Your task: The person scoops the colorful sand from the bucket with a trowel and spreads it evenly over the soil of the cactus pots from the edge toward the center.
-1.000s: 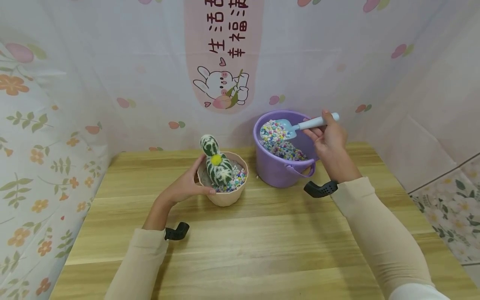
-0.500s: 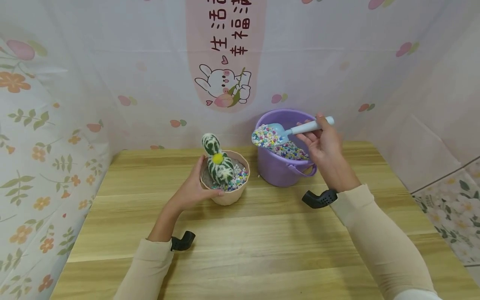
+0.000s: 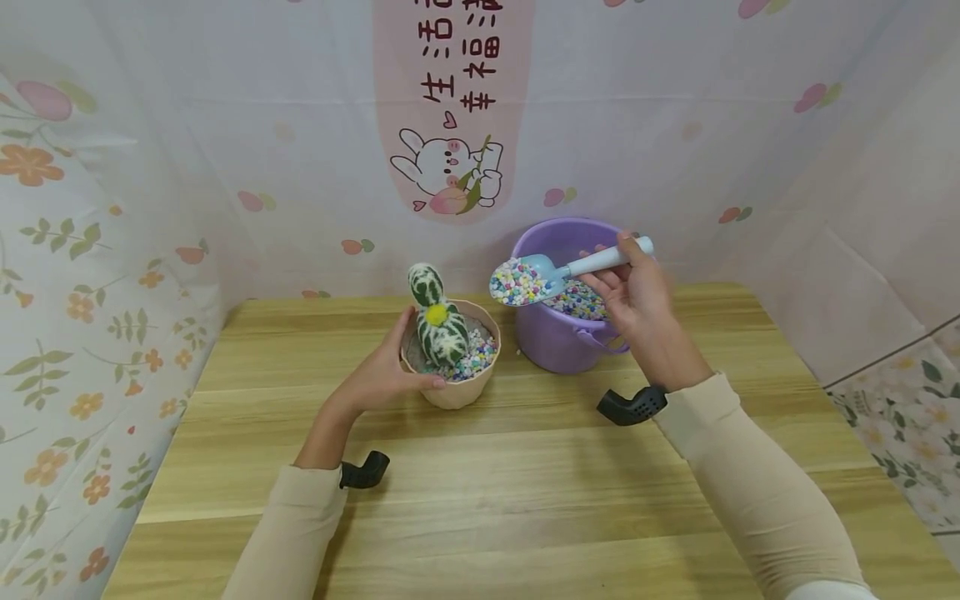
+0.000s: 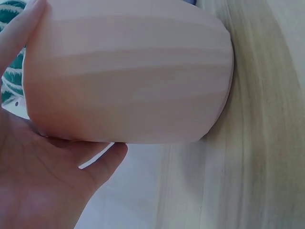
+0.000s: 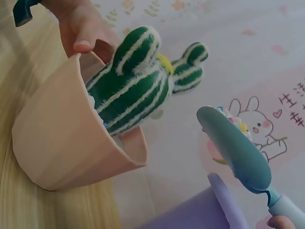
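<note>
My left hand [image 3: 384,371] grips the peach flower pot [image 3: 456,395] by its left side, thumb over the near rim. In the pot stands a green and white cactus [image 3: 442,333] with a yellow flower, and colourful pebbles [image 3: 480,357] cover part of the grey filling. My right hand [image 3: 637,296] holds a light blue hand shovel [image 3: 600,262] by its handle, fingers beneath. Multicoloured pebbles [image 3: 517,282] heap the shovel's blade, which hangs past the left rim of a purple bucket [image 3: 551,346]. In the right wrist view the blade [image 5: 238,152] shows its underside, apart from the pot.
More pebbles [image 3: 581,302] lie in the bucket, whose handle [image 3: 600,340] hangs down in front. Both stand near the back of the wooden table [image 3: 480,492]. A printed cloth [image 3: 300,125] hangs close behind them.
My right hand has carried the loaded shovel left, from over the bucket to past its rim, toward the pot. My left hand keeps its hold on the pot, which has barely shifted.
</note>
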Demonstrator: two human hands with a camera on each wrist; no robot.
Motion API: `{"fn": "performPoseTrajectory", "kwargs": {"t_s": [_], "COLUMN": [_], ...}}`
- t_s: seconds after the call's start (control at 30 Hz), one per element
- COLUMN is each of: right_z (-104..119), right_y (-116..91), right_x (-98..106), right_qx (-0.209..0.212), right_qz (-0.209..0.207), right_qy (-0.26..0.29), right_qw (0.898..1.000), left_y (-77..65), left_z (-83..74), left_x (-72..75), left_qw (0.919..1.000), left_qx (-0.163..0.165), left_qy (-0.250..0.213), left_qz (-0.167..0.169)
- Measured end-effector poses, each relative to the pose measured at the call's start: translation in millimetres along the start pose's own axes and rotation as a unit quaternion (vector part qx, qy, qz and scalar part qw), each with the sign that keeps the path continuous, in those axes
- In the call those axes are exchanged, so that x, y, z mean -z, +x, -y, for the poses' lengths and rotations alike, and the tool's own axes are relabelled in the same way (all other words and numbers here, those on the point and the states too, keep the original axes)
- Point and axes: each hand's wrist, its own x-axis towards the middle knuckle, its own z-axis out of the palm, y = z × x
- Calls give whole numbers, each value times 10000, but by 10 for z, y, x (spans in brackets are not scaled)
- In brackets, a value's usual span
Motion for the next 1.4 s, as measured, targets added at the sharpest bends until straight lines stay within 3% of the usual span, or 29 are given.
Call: {"fn": "performPoseTrajectory", "kwargs": {"t_s": [0.47, 0.83, 1.4], "right_z": [-117, -187, -243], "right_y": [30, 78, 101], "right_x": [-32, -127, -187], "right_qx": [91, 534, 839], "right_qz": [94, 278, 337], "right_qy": [-480, -1187, -1476], "right_qw": [9988, 9911, 9849], "left_y": [98, 142, 134], "left_z": [41, 25, 49], "left_x": [100, 143, 156], "left_qw": [9992, 9989, 9983], "left_qx": [-109, -66, -16], "left_qy": [-149, -189, -325], "left_qz": [365, 429, 493]}}
